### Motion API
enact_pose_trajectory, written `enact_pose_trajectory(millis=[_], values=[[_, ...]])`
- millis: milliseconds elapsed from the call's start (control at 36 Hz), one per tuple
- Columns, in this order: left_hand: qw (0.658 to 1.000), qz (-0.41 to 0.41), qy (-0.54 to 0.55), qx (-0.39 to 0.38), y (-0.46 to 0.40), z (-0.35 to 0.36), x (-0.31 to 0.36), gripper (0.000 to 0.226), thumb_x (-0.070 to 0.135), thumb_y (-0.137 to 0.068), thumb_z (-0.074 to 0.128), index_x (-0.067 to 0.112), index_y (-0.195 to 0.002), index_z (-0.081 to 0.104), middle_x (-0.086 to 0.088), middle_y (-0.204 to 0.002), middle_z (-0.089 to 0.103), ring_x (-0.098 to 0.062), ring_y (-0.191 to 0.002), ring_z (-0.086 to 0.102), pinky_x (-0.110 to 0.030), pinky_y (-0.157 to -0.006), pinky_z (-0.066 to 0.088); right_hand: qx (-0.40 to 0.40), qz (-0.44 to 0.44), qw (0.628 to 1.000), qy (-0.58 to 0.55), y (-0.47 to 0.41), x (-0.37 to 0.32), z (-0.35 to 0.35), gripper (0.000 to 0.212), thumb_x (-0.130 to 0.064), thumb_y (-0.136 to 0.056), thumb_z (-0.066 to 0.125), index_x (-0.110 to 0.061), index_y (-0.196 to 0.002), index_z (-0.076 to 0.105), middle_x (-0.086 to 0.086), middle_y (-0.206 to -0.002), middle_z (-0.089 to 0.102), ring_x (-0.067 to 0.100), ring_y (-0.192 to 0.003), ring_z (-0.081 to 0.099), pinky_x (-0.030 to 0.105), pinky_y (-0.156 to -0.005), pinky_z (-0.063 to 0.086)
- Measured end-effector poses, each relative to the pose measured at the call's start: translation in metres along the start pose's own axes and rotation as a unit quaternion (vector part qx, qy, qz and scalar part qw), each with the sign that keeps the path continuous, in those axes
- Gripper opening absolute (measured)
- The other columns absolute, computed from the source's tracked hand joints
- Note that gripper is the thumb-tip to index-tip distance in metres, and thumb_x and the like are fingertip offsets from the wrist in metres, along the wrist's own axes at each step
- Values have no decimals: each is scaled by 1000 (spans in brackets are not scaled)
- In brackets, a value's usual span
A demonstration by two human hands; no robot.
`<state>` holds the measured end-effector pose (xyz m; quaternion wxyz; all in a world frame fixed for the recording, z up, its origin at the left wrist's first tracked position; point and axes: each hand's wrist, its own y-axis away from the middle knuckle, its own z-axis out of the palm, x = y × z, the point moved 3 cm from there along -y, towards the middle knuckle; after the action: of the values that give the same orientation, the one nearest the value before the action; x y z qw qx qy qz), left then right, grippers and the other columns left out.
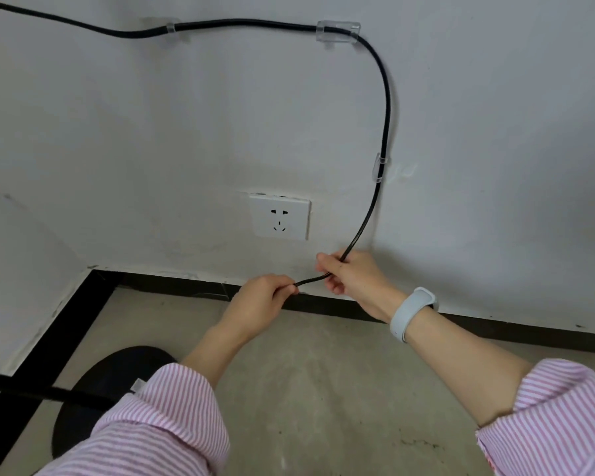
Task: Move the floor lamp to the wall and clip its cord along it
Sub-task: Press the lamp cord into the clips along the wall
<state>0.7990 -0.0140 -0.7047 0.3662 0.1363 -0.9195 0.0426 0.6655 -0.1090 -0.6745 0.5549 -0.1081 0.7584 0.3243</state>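
Observation:
The lamp's black cord [387, 108] runs along the white wall [152, 132]. It passes through a clear clip [170, 28] at the top, a larger clear clip [338, 30] at the bend, and a third clear clip [380, 167] lower down. My right hand [349, 272] grips the cord below the third clip, close to the wall. My left hand [265, 297] pinches the cord's lower stretch just left of it. The lamp's round black base [93, 389] sits on the floor at lower left, with its black pole [31, 389] crossing the left edge.
A white wall socket [279, 218] with nothing plugged in sits left of the hanging cord. A black skirting strip [186, 286] lines the foot of the wall and the left corner. The floor [323, 389] is bare concrete. A grey band is on my right wrist.

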Motion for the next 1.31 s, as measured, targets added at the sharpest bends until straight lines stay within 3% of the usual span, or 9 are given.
enact_pose_trajectory(millis=[83, 222, 417, 611, 722, 917, 1111, 1222, 1306], values=[[998, -23, 48, -25, 6, 2, -9, 21, 19, -94, 50, 16, -88, 70, 8, -69, 60, -10, -65, 52, -14, -62, 39, 16, 2, 1000, 14, -3, -2, -5, 28, -24, -94, 50, -10, -72, 58, 3, -61, 53, 11, -48, 49, 18, -45, 40], [983, -76, 114, -119, 19, 6, -33, 20, 7, -95, 45, 7, -96, 65, -5, -66, 53, -17, -66, 52, -32, -72, 48, 70, 36, 987, -137, -9, 2, -15, 24, -17, -94, 50, -6, -73, 54, 7, -67, 54, 17, -52, 54, 16, -44, 46], [988, -114, 61, -86, 27, 5, -72, 21, 16, -96, 47, 12, -90, 67, 0, -56, 47, -14, -56, 45, -18, -56, 41, 163, 4, 966, -203, -14, 11, -15, 23, -16, -93, 52, -8, -71, 55, 5, -67, 53, 10, -44, 55, 15, -46, 48], [997, -68, -24, -18, 12, 1, -70, 19, 24, -92, 54, 18, -95, 72, 5, -94, 68, -14, -88, 60, -31, -80, 47, 137, 41, 969, -203, -16, 30, 10, 7, -4, -89, 54, -7, -83, 56, 4, -79, 53, 16, -70, 60, 33, -88, 53], [997, -70, -44, -9, 2, 4, -66, 22, 26, -93, 53, 15, -93, 72, -5, -84, 73, -19, -76, 61, -30, -68, 45, 173, 108, 953, -224, -25, 42, 18, 6, -3, -90, 51, -3, -93, 56, 6, -77, 54, 24, -82, 61, 33, -91, 53], [993, -108, -42, 4, -11, 16, -72, 23, 24, -92, 54, 11, -84, 71, 2, -52, 51, -13, -55, 46, -25, -50, 31, 175, 142, 950, -217, -41, 57, 34, 19, -7, -90, 52, -8, -70, 54, 5, -67, 57, 14, -58, 59, 12, -50, 48], [992, -126, 5, -12, -21, 22, -82, 27, 22, -92, 52, 11, -70, 63, -6, -59, 53, -22, -63, 46, -28, -59, 31, 238, 130, 933, -236, -62, 66, 37, 12, -5, -89, 51, 1, -98, 58, 4, -64, 60, 13, -60, 62, 22, -66, 47], [989, -145, 22, -34, -17, 16, -104, 17, 11, -91, 52, 9, -92, 68, -5, -69, 62, -21, -68, 56, -27, -70, 42, 251, 130, 925, -254, -67, 71, 39, 18, -5, -89, 51, 4, -103, 58, 4, -65, 60, 14, -59, 63, 19, -61, 49], [988, -155, 7, 13, -20, 12, -115, 12, 13, -90, 57, 9, -87, 67, 0, -66, 63, -15, -65, 57, -27, -73, 44, 259, 118, 926, -249, -70, 74, 41, 19, -5, -89, 51, 6, -102, 59, 4, -66, 60, 12, -59, 62, 17, -59, 49]])
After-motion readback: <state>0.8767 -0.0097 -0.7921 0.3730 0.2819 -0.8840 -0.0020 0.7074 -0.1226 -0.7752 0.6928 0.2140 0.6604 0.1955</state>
